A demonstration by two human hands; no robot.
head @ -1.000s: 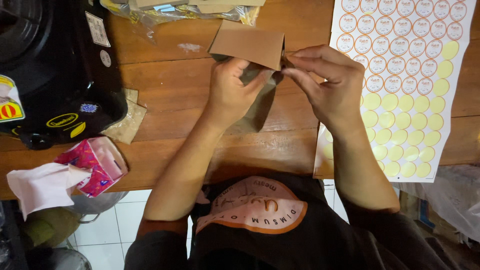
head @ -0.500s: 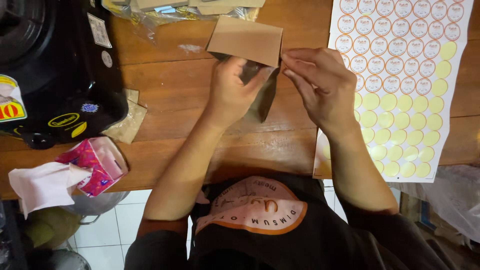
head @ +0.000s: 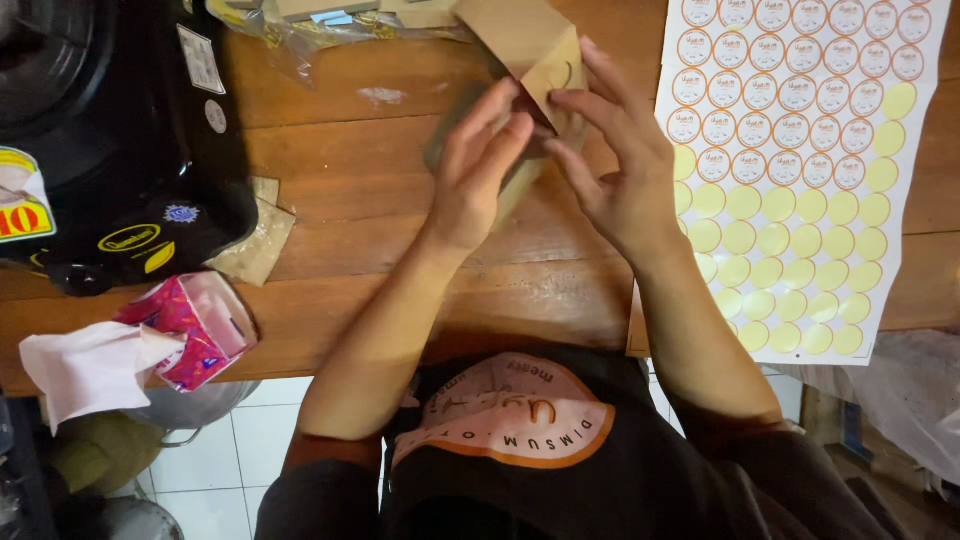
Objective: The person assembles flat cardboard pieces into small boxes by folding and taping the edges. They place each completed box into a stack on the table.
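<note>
Head view, looking down at a brown wooden plank table. We note both bare hands raised over the table's far middle, meeting on a flat brown kraft-paper pouch tilted on one corner. Left hand: fingers extended upward, tips pressed against the pouch's lower edge. Right hand: fingers spread, index and thumb pinching the pouch's right side. Whether the left thumb grips too, we cannot tell.

Just right of the right hand lies a white sheet of round stickers, upper rows printed, lower rows bare yellow. At far left we log a black glossy appliance; below it a pink tissue box with white tissue pulled out, at the table's near edge
</note>
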